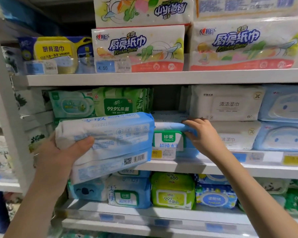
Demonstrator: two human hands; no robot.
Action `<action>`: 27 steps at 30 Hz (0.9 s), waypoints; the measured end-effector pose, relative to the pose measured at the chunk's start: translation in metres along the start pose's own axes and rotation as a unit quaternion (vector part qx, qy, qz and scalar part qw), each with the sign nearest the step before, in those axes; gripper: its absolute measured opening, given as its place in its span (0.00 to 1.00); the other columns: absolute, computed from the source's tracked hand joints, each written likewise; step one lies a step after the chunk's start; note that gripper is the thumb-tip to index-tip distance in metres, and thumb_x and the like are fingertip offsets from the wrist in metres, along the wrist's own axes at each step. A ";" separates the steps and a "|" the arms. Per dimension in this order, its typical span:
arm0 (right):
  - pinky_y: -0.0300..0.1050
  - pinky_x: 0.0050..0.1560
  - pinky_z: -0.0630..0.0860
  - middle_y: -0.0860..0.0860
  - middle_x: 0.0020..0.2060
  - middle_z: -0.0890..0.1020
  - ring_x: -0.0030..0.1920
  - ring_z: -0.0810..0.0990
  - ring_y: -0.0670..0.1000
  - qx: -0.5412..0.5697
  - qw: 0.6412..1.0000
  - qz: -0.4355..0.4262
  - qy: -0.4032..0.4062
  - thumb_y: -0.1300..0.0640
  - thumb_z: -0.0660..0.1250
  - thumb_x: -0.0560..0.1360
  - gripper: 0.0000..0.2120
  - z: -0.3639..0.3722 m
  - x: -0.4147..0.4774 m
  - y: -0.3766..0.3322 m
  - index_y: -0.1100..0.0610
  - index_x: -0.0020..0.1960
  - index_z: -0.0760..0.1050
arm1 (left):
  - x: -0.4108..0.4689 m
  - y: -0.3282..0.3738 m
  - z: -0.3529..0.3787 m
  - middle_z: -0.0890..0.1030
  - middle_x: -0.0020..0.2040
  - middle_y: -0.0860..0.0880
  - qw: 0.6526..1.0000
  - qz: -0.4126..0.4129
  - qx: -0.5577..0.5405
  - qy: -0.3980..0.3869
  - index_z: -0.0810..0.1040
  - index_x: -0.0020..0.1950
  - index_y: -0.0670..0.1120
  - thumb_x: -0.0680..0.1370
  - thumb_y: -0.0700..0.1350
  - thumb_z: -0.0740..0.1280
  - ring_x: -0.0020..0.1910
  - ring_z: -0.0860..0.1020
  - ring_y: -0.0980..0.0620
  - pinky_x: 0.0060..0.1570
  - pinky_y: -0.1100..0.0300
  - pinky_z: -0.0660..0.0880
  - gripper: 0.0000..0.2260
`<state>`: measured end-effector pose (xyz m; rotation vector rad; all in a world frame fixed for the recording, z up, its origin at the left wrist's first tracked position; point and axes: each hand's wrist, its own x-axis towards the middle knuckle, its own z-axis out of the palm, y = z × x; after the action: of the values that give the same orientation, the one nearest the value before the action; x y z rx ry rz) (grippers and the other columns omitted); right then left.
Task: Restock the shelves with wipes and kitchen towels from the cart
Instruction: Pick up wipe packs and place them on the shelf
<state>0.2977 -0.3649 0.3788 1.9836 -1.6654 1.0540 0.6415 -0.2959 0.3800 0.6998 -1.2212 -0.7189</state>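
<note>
Supermarket shelving, middle shelf (pixel 205 166), crowded with wipes. Left hand (pixel 58 158), fingers (pixel 83 143) clamped on a blue-and-white wipes pack (pixel 110 143), held tilted just in front of the shelf edge. Right hand (pixel 202 134), fingers curled over a shelved Treasure pack (pixel 169 138), apparently steadying it. Placement step under way; next, probably: slide held pack into the gap above.
</note>
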 end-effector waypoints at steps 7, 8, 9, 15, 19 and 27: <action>0.51 0.63 0.68 0.49 0.59 0.79 0.62 0.71 0.51 0.033 0.998 -0.033 0.034 0.53 0.64 0.78 0.16 -0.012 -0.012 -0.010 0.54 0.65 0.76 | 0.010 0.010 0.023 0.85 0.45 0.51 0.998 0.032 -0.030 -0.034 0.84 0.45 0.52 0.47 0.63 0.80 0.42 0.84 0.51 0.37 0.56 0.81 0.30; 0.46 0.62 0.69 0.48 0.59 0.79 0.62 0.72 0.48 0.099 0.994 -0.029 0.044 0.50 0.64 0.78 0.16 -0.018 -0.015 -0.017 0.53 0.64 0.77 | 0.013 0.010 0.028 0.85 0.44 0.51 0.998 0.029 -0.035 -0.042 0.85 0.43 0.54 0.51 0.60 0.80 0.42 0.84 0.51 0.36 0.57 0.81 0.23; 0.41 0.60 0.69 0.45 0.59 0.78 0.62 0.73 0.45 0.178 0.983 -0.012 0.029 0.47 0.63 0.78 0.17 -0.024 -0.018 -0.025 0.51 0.64 0.76 | 0.015 0.010 0.033 0.85 0.43 0.52 0.998 0.024 -0.045 -0.048 0.85 0.41 0.55 0.56 0.56 0.79 0.41 0.84 0.52 0.36 0.57 0.81 0.16; 0.43 0.62 0.73 0.44 0.60 0.79 0.62 0.77 0.43 0.474 0.873 0.006 -0.118 0.47 0.74 0.67 0.29 -0.048 -0.010 -0.056 0.44 0.65 0.69 | 0.033 0.008 0.069 0.85 0.43 0.51 0.992 0.027 -0.079 -0.092 0.85 0.41 0.52 0.51 0.60 0.81 0.45 0.84 0.50 0.42 0.55 0.81 0.23; 0.40 0.47 0.80 0.50 0.53 0.81 0.51 0.82 0.46 0.539 0.842 0.024 -0.023 0.67 0.72 0.69 0.23 -0.060 -0.001 -0.055 0.50 0.58 0.71 | 0.051 0.012 0.099 0.85 0.43 0.55 0.990 0.040 -0.062 -0.122 0.83 0.43 0.52 0.62 0.46 0.79 0.46 0.83 0.55 0.48 0.59 0.78 0.12; 0.41 0.48 0.80 0.48 0.50 0.80 0.50 0.80 0.45 0.489 0.869 0.044 0.063 0.71 0.74 0.68 0.27 -0.056 0.009 -0.025 0.49 0.58 0.70 | 0.086 0.001 0.127 0.76 0.62 0.47 0.980 0.083 0.099 -0.149 0.74 0.53 0.62 0.61 0.56 0.79 0.60 0.76 0.52 0.60 0.55 0.72 0.25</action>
<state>0.3037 -0.3269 0.4269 2.2740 -1.2313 2.3407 0.5340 -0.3754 0.4548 0.6580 -1.6232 -0.5804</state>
